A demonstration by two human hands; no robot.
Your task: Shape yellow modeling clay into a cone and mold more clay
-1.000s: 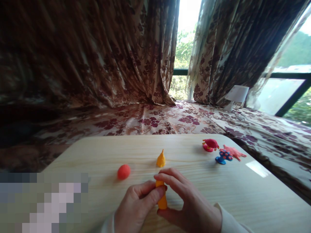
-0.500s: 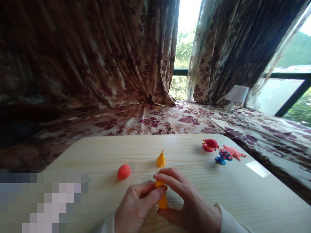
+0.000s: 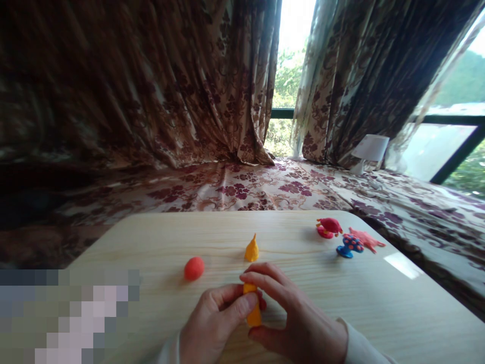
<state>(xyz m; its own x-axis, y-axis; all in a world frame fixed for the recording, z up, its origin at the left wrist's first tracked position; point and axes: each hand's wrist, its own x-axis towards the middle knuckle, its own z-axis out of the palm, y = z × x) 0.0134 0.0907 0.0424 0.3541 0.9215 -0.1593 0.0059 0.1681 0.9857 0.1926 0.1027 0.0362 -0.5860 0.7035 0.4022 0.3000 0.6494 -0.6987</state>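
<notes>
One camera is sitting on the person's head, looking forward and down over the table [image 3: 151,237] from its near side. The hands [image 3: 303,308] are showing low in the middle, very close to the camera, and the arms are coming in from the bottom edge. The table is filling most of the low part, with its far edge running across just below the middle. Behind it, the camera is seeing flowered cloth [image 3: 253,189], then curtains [image 3: 212,91] and a bright window [image 3: 288,76] farther off. A lamp [image 3: 373,146] is standing far back on the right. Blocky squares [image 3: 76,318] are covering the bottom left corner.
</notes>
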